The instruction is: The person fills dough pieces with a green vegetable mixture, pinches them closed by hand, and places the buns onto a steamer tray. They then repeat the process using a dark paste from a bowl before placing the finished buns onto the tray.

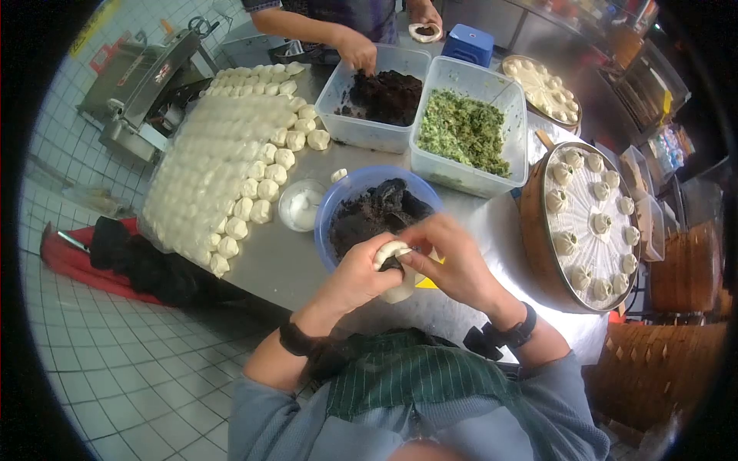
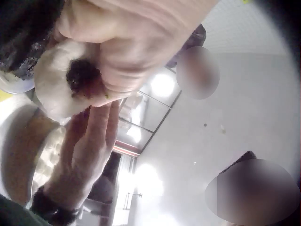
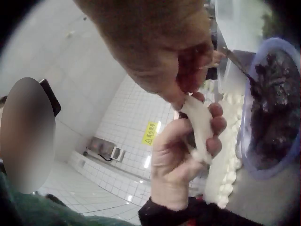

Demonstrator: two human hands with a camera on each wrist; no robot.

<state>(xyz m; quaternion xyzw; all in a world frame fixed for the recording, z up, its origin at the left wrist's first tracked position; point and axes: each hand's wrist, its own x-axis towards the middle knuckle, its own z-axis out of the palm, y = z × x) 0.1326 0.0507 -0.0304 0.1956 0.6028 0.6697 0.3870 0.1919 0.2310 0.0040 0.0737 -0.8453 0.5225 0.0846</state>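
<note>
2 clear tubs (image 1: 361,137), 1 blue bowl (image 1: 306,223), 1 small white tub (image 1: 290,223), 1 blue box (image 1: 469,44), 2 round steamers (image 1: 530,230), 2 held dough wrappers (image 1: 396,250). Dough balls (image 1: 261,211): dozens, partly covered, exact count unclear.

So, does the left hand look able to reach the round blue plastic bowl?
Likely yes: the bowl sits just beyond the left hand, nothing blocking, though that hand holds a white dough wrapper.

Low in the head view, a grey-blue top (image 1: 300,434) with ribbed-looking sleeves (image 1: 561,396) sits under a dark green apron (image 1: 430,376) with thin pale stripes. Each wrist wears a black band (image 1: 295,338); a dark, blocky piece (image 1: 484,342) is attached at the right one.
</note>
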